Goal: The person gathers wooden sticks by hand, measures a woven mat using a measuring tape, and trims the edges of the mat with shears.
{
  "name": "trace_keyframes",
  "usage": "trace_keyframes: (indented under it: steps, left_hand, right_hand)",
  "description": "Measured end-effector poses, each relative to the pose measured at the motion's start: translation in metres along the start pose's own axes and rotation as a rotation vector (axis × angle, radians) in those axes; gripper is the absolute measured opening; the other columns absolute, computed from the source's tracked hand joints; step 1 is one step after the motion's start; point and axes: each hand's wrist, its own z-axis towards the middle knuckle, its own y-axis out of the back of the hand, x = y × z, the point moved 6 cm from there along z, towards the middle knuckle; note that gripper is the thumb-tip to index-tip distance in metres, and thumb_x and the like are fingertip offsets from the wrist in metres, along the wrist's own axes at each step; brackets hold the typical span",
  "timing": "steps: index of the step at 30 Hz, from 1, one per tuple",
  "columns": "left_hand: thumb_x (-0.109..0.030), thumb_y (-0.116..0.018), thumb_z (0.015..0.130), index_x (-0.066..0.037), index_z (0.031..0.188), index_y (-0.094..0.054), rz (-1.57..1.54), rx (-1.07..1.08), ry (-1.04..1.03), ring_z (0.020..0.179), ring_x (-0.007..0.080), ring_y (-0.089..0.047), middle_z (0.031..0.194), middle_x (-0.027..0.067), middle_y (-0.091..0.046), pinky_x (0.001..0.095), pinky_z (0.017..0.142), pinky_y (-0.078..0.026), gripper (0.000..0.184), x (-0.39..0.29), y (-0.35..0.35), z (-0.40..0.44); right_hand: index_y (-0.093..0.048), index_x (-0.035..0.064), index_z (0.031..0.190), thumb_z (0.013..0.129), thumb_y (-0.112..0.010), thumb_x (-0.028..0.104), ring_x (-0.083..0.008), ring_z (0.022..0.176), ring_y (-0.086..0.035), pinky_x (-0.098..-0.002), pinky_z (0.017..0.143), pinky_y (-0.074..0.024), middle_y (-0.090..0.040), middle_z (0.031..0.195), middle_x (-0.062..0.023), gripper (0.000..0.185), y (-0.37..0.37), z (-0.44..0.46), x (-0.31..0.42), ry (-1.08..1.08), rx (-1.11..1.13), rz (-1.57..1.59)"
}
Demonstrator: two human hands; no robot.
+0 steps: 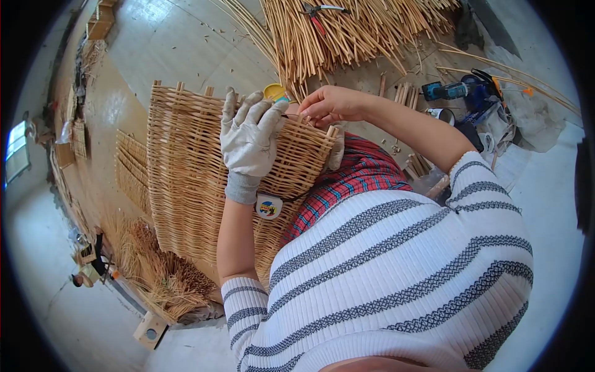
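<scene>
Holds woven wicker panel (pixel 186 167) across the front of the body, by the lap. Rests gloved left hand (pixel 248 139) at its upper edge, fingers reaching up; cannot tell how tightly closed, palm side being hidden. Pinches with bare right hand (pixel 331 106) at the same edge, grip narrow; cannot make out anything between the fingertips. Note beyond, on floor (pixel 186 37): cane bundle (pixel 365 46), with red-handled cutters (pixel 318 26) on top. Note power drill (pixel 455 90) farther right.
</scene>
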Motion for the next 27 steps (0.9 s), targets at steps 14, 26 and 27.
trace_keyframes:
  steps: [14, 26, 27]
  left_hand:
    - [-0.016, -0.064, 0.088, -0.015, 0.115, -0.070, 0.000, -0.013, 0.026, 0.118, 0.0265, -0.061, 0.108, 0.0051, -0.070, 0.0488, 0.119, -0.028, 0.027, 0.001, 0.000, -0.001]
    - [-0.029, -0.069, 0.084, -0.026, 0.110, -0.072, -0.019, 0.052, -0.003, 0.118, 0.0282, -0.059, 0.107, 0.0044, -0.067, 0.0508, 0.121, -0.022, 0.026, -0.004, 0.007, 0.001]
    - [-0.029, -0.069, 0.084, -0.026, 0.110, -0.072, -0.020, 0.049, 0.000, 0.118, 0.0282, -0.059, 0.107, 0.0044, -0.067, 0.0508, 0.121, -0.022, 0.026, -0.004, 0.007, 0.001]
  right_hand:
    - [-0.066, 0.0005, 0.115, 0.096, -0.065, 0.010, -0.0070, 0.078, -0.067, -0.0206, 0.073, -0.0607, -0.069, 0.098, -0.0020, 0.021, 0.000, 0.009, -0.005, 0.014, -0.036, 0.195]
    - [-0.064, 0.0034, 0.118, 0.098, -0.064, 0.017, -0.0095, 0.104, -0.061, -0.0257, 0.094, -0.0496, -0.066, 0.112, -0.0021, 0.024, -0.012, -0.031, 0.011, 0.182, 0.101, -0.207]
    - [-0.064, 0.0036, 0.118, 0.097, -0.064, 0.018, -0.0100, 0.106, -0.060, -0.0270, 0.097, -0.0472, -0.066, 0.112, -0.0019, 0.025, -0.011, -0.036, 0.015, 0.176, 0.129, -0.282]
